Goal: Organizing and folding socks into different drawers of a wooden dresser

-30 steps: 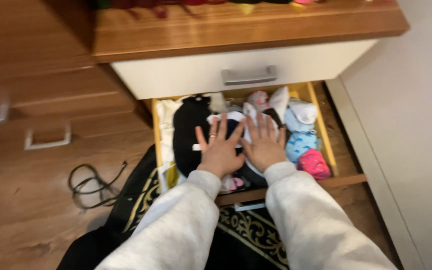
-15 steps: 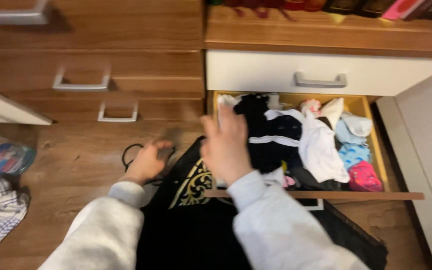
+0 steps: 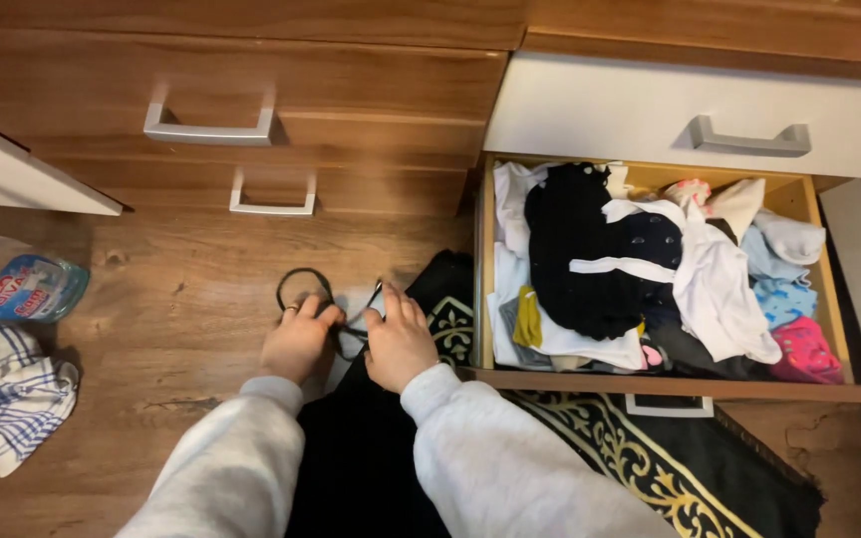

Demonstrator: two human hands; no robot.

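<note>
A thin black cable (image 3: 296, 280) lies looped on the wooden floor (image 3: 171, 309). My left hand (image 3: 298, 342) rests on the loop with fingers curled around it. My right hand (image 3: 398, 342) pinches the cable's other end just to the right. Both arms wear light grey sleeves. To the right an open low drawer (image 3: 485, 249) is stuffed with clothes: a black garment (image 3: 575, 249), white pieces and small blue and pink socks.
A black rug with gold pattern (image 3: 640, 458) lies under my arms and the drawer front. A plastic bottle with a blue label (image 3: 17, 287) and a blue checked cloth (image 3: 2, 399) lie at the left. Wooden drawers with metal handles (image 3: 209, 130) stand behind.
Both hands left the clothes in the drawer and moved left to the floor. They now close on the black cable. The view has swung left and down.
</note>
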